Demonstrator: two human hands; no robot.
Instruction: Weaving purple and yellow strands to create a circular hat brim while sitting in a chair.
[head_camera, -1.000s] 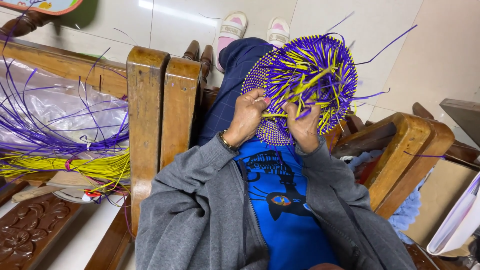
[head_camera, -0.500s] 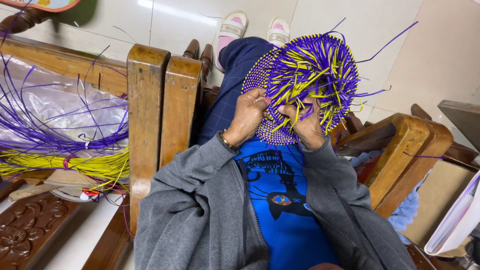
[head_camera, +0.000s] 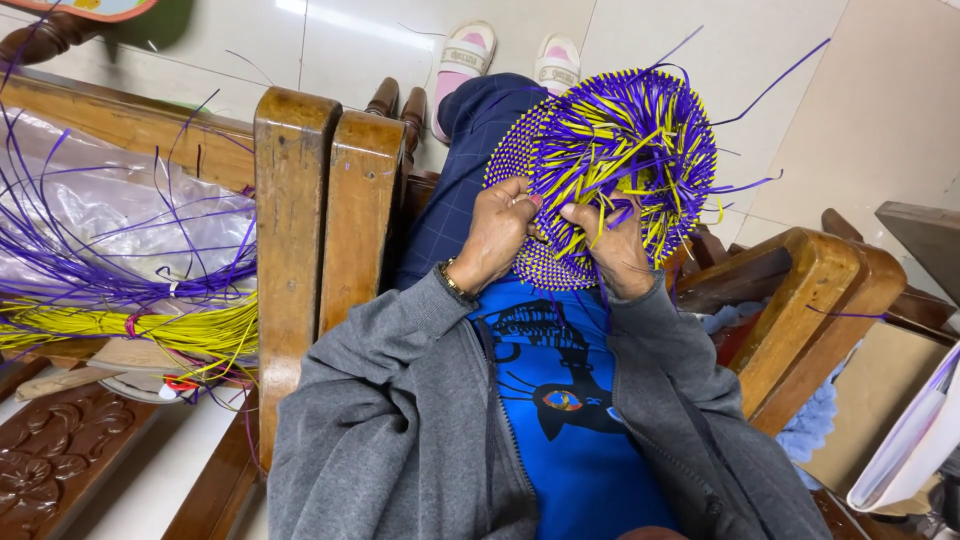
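Wooden side table (head_camera: 60, 470): bundled yellow strips (head_camera: 120, 325), purple strips (head_camera: 90, 280), clear plastic bag (head_camera: 110, 215) on top.

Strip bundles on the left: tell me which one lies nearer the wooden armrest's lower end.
The yellow bundle. It lies flat, tied with a pink band, below the purple bundle, whose strips arc upward over the clear plastic sheet, farther up the wooden armrest.

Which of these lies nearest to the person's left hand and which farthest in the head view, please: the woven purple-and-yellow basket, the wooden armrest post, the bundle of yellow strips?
From the left hand:
1. Woven purple-and-yellow basket, held in its grip, just to its right.
2. Wooden armrest post, to its left, beside the person's leg.
3. Bundle of yellow strips, farthest, beyond the post at the far left.
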